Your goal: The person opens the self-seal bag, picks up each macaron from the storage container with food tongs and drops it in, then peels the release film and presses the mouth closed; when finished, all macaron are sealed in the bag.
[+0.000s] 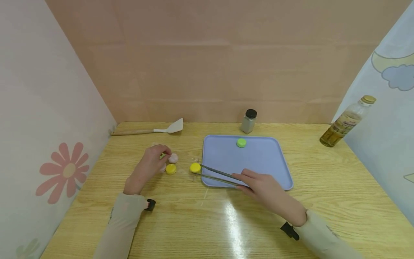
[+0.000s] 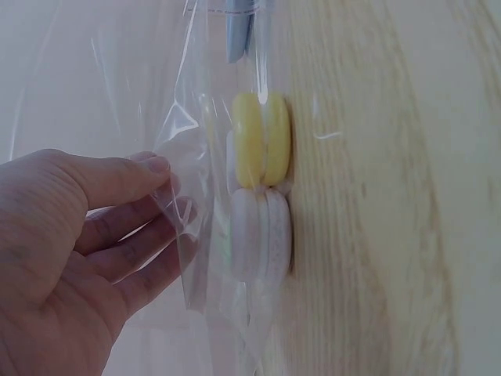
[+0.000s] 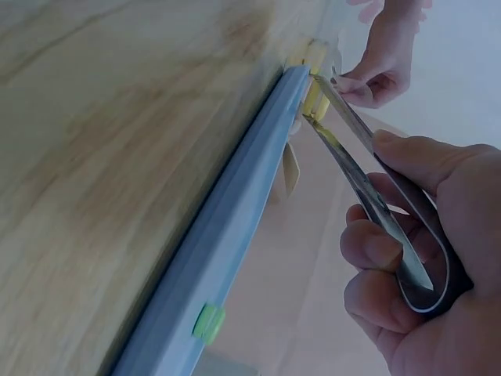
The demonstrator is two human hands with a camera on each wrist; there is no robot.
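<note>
My left hand (image 1: 152,160) pinches the edge of a clear plastic bag (image 2: 176,137) between thumb and fingers. Inside the bag are a yellow macaron (image 1: 171,169) and pale macarons (image 1: 173,158); a bit of green (image 1: 162,155) shows behind my fingers. My right hand (image 1: 262,183) grips metal tongs (image 1: 220,172), whose tips hold another yellow macaron (image 1: 195,167) just off the left side of the blue tray (image 1: 223,154). On the tray, near its far edge, lies a green macaron (image 1: 241,142).
A spatula (image 1: 174,126) with a wooden handle lies along the back left. Behind the tray stands a small black-capped jar (image 1: 248,122). An oil bottle (image 1: 343,126) is at the back right. Walls close in the table (image 1: 181,223) at the back and sides.
</note>
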